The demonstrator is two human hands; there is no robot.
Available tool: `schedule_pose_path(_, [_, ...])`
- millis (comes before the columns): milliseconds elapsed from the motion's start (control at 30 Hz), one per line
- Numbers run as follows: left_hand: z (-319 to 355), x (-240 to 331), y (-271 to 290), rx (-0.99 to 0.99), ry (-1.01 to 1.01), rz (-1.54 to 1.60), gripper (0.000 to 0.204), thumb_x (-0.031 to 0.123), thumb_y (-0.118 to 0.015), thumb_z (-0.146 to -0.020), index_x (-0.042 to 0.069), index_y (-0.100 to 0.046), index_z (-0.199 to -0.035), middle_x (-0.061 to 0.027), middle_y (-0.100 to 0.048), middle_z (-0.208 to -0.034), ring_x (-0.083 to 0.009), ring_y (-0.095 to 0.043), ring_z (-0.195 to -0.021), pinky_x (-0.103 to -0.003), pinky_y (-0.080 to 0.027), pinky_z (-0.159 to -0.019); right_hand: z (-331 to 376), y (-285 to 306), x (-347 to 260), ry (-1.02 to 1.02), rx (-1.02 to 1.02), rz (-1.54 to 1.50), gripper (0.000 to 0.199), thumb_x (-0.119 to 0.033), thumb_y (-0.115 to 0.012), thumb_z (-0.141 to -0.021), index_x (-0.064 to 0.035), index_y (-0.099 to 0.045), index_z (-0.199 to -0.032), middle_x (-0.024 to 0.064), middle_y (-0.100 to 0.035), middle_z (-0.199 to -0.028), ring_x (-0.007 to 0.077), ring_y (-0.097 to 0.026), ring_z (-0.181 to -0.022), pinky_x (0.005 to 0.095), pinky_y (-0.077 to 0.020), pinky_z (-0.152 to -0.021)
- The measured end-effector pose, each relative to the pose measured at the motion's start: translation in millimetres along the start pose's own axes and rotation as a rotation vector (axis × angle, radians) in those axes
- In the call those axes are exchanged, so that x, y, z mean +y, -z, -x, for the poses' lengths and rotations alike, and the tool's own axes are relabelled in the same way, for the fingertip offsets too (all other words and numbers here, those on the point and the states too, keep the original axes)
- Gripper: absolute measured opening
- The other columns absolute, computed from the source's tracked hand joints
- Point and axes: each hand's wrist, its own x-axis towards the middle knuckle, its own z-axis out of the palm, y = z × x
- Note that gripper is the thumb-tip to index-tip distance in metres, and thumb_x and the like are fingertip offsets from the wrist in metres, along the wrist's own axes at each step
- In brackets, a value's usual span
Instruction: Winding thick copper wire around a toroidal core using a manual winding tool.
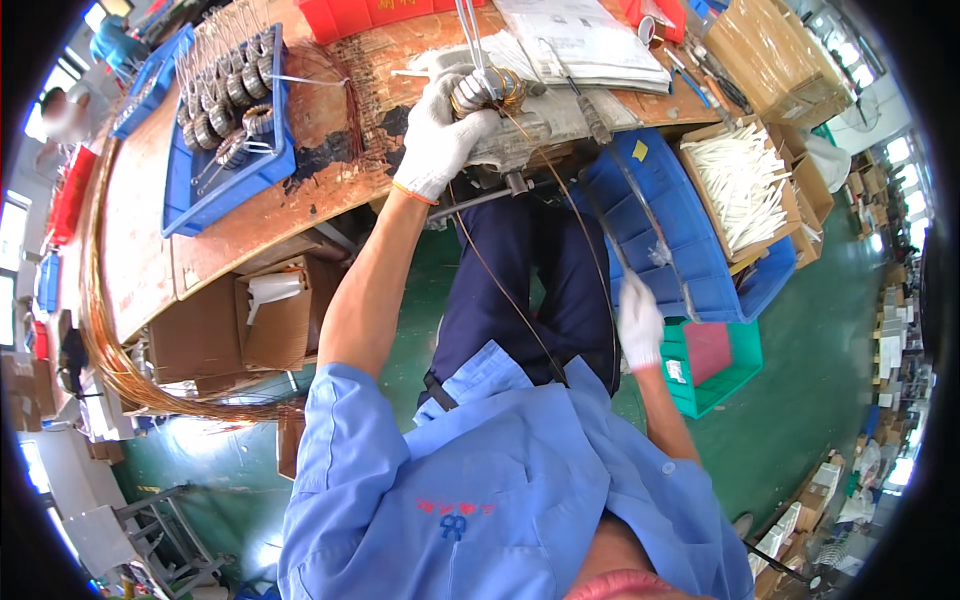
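Observation:
My left hand [445, 130], in a white glove, is closed around a ring-shaped coil [482, 90] at the table's near edge. Copper winding shows on the coil's right side, and pale strands rise from its top. A long brown wire [500, 285] hangs below it in a loop that reaches my lap. My right hand [640, 320], gloved too and slightly blurred, is low beside my right thigh with its fingers curled. A thin rod [612, 235] runs down toward it; what the fingers hold is not clear.
Several finished-looking coils [232, 95] fill a blue tray [180, 215] on the left. Copper wire [110, 345] bends around the table's left end. Right of me are a large blue bin [665, 190], a box of white strips [735, 185] and a green crate [735, 375].

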Motion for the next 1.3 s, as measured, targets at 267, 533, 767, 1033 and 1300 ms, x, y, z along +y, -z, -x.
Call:
schedule_pose_path(267, [-2.1, -12.8, 4.8, -0.007, -0.138, 0.004, 0.050, 0.014, -0.084, -0.083, -0.003, -0.069, -0.128, -0.0118, -0.074, -0.119, -0.0216, -0.069, -0.111, -0.036, -0.055, -0.102, -107.4, 70.2, -269.7, 0.737, -0.267, 0.622, 0.033, -0.009, -0.067, -0.091, 0.0032, -0.068, -0.122, 0.0126, -0.073, -0.091, 0.0245, -0.077, -0.070, 0.0358, -0.0602, -0.057])
schedule_pose_path(533, [3.3, -15.1, -1.3, 0.082, -0.322, -0.160, 0.066, 0.047, -0.092, -0.083, -0.002, -0.071, -0.122, -0.0182, -0.070, -0.125, -0.0367, -0.066, -0.121, -0.049, -0.052, -0.106, -174.2, 74.8, -403.0, 1.327, -0.492, 0.673, 0.013, -0.022, -0.071, -0.088, -0.0088, -0.072, -0.089, 0.0103, -0.070, -0.087, 0.0275, -0.074, -0.075, 0.0421, -0.0593, -0.064])
schedule_pose_path(767, [2.3, -25.0, -9.3, 0.141, -0.367, 0.005, 0.051, 0.039, -0.088, -0.090, -0.003, -0.074, -0.115, -0.0180, -0.070, -0.117, -0.0339, -0.063, -0.114, -0.045, -0.051, -0.103, -314.7, 32.4, -527.4, 1.258, -0.778, 0.668, 0.029, -0.024, -0.078, -0.089, -0.0058, -0.073, -0.111, 0.0148, -0.074, -0.101, 0.0310, -0.076, -0.092, 0.0404, -0.0631, -0.083])
schedule_pose_path(1033, [-2.1, -27.6, -0.5, 0.080, -0.390, -0.012, 0.054, 0.038, -0.091, -0.084, -0.003, -0.075, -0.114, -0.0163, -0.070, -0.116, -0.0350, -0.064, -0.116, -0.046, -0.050, -0.106, -468.2, 5.5, -436.3, 0.640, -0.597, 0.358, 0.034, -0.027, -0.076, -0.091, -0.0043, -0.070, -0.116, 0.0162, -0.073, -0.104, 0.0313, -0.076, -0.093, 0.0404, -0.0625, -0.084])
schedule_pose_path(1300, [1.1, -23.8, 1.9, -0.024, -0.240, 0.059, 0.055, 0.028, -0.092, -0.086, -0.008, -0.072, -0.123, -0.0161, -0.065, -0.132, -0.0271, -0.064, -0.120, -0.041, -0.051, -0.108, -505.1, 80.1, -305.8, 0.204, -0.325, 0.265, 0.039, -0.030, -0.074, -0.094, -0.0029, -0.066, -0.121, 0.0176, -0.072, -0.106, 0.0316, -0.075, -0.094, 0.0405, -0.0619, -0.084])
